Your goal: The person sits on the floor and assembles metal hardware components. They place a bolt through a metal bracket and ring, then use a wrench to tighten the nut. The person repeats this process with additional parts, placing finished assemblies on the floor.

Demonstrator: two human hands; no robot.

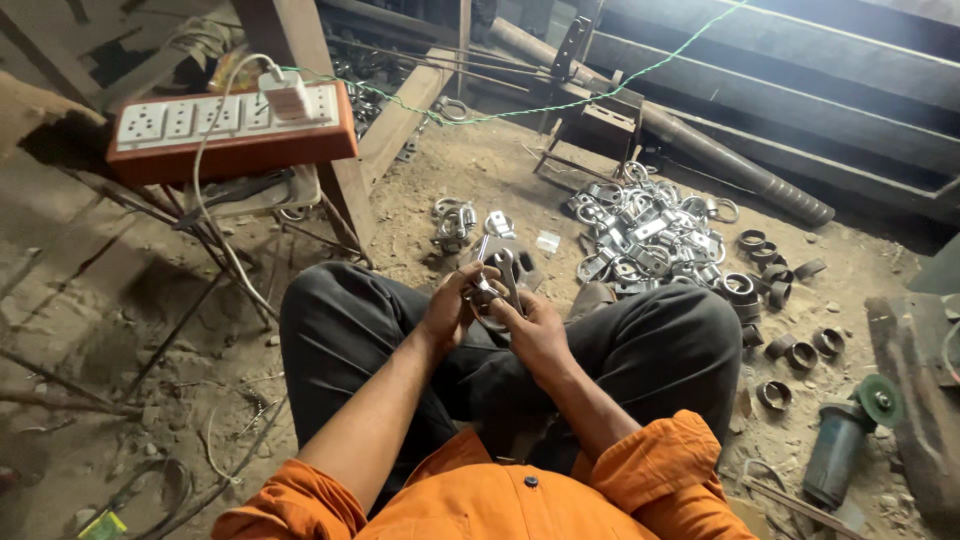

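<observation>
Both hands, the left hand (450, 305) and right hand (530, 325), clench one metal clamp piece (497, 280) above the lap. Beyond, on the dirt floor (480, 180), lies one heap of clamps (645, 235); roughly ten short rings (780, 300) scatter rightward, beside one angle grinder (845, 440).

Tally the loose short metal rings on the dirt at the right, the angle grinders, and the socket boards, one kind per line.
Short metal rings: about 10, some overlapping at the heap's edge
Angle grinder: 1
Socket board: 1
Total: about 12
</observation>
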